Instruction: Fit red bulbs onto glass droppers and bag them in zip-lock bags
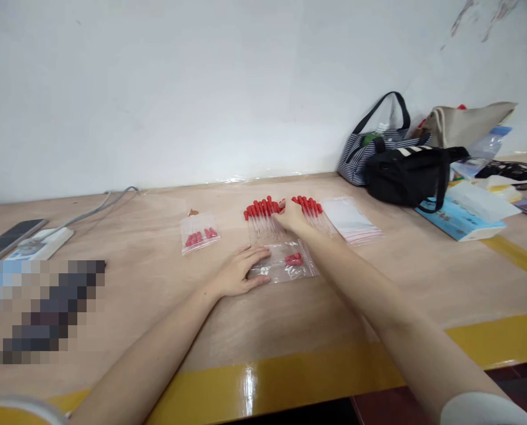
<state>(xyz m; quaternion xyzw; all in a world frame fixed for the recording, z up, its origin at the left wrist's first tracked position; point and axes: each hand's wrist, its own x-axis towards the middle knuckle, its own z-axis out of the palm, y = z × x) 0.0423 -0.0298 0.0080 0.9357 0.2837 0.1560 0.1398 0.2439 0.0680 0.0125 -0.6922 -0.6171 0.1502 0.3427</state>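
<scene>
My left hand (241, 271) lies flat with fingers stretched out, pressing the left edge of a clear zip bag (285, 262) that holds a few red-capped droppers. My right hand (292, 217) reaches further back into a row of red-capped glass droppers (263, 211) lying on the table, fingers curled and pinching among them; what is between the fingers is too small to make out. More droppers (310, 206) lie just right of that hand. A second filled zip bag (199, 234) rests to the left.
A stack of unused zip bags (349, 219) lies right of the droppers. A striped bag (369, 150), a black bag (407, 171), a beige bag (464, 123) and a blue booklet (458, 219) crowd the back right. A phone (9, 239) and power strip (46, 242) sit left. Yellow tape (290, 375) marks the table's front edge.
</scene>
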